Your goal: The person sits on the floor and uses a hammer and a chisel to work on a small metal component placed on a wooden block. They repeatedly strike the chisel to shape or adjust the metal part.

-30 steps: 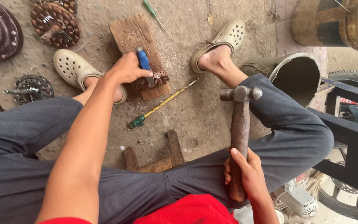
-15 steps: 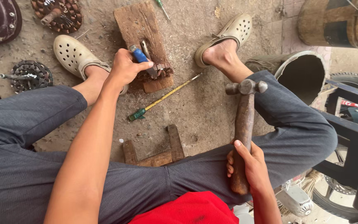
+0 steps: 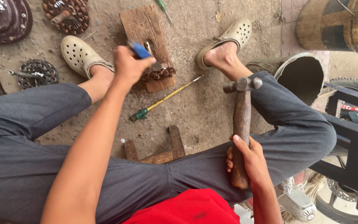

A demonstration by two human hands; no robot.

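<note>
My left hand [image 3: 128,66] grips a blue-handled tool [image 3: 140,50] whose metal end reaches the wooden block [image 3: 145,29] on the ground between my feet. A clump of copper wire [image 3: 158,74] lies on the near end of that block. My right hand [image 3: 248,159] holds a wooden-handled ball-peen hammer [image 3: 241,120] upright, its steel head [image 3: 242,85] resting against my right knee. A green-and-yellow screwdriver [image 3: 162,99] lies on the ground below the block.
Two wound motor parts [image 3: 66,15] [image 3: 37,71] and a dark domed cover [image 3: 3,18] lie at the upper left. A barrel [image 3: 336,25], a dark bucket [image 3: 301,76], a black metal frame [image 3: 353,137] and a tyre stand at the right. A small wooden stool [image 3: 158,149] sits under my legs.
My left hand has lifted and tilted the blue-handled tool up over the block. The hammer in my right hand has stayed upright by the knee.
</note>
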